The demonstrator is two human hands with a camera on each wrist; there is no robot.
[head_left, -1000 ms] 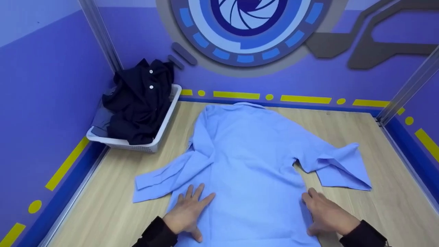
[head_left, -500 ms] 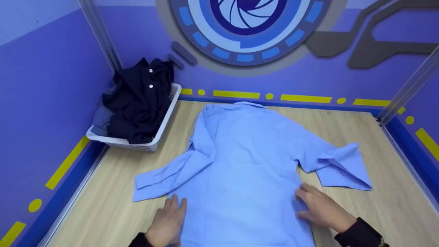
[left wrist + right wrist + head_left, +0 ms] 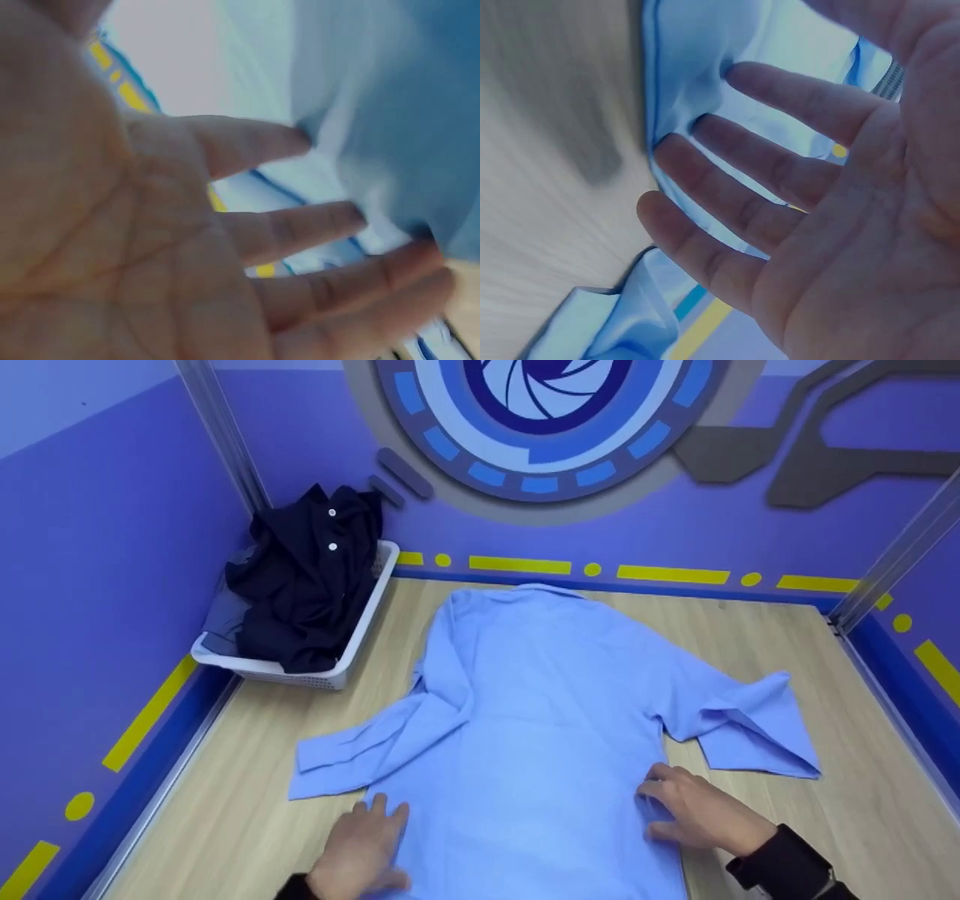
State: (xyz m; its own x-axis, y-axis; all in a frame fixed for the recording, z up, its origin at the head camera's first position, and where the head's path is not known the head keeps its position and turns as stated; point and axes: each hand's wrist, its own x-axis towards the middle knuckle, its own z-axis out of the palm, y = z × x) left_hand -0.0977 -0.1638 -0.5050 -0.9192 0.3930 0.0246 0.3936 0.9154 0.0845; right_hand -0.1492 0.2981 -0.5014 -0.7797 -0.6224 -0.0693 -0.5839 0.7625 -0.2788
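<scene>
A light blue long-sleeved shirt (image 3: 540,735) lies spread on the wooden table, its collar toward the back wall. Its left-hand sleeve (image 3: 345,754) angles out toward the basket; the right-hand sleeve (image 3: 757,727) ends in a folded-over cuff. My left hand (image 3: 360,844) is at the shirt's left edge, fingers extended, with fingertips against the cloth in the left wrist view. At the opposite edge is my right hand (image 3: 701,810). Several of its nearly straight fingers (image 3: 742,187) touch the fabric in the right wrist view, while the little finger lies just off the edge.
A white plastic basket (image 3: 367,615) stands at the back left, with a dark buttoned garment (image 3: 307,585) heaped in it above greyer cloth. Purple printed panels (image 3: 480,532) wall in the wooden tabletop (image 3: 840,682) at the back and both sides.
My left hand has drawn back leftward from on top of the shirt to its left edge. The right hand has shifted slightly inward, and the shirt's right side looks smoother.
</scene>
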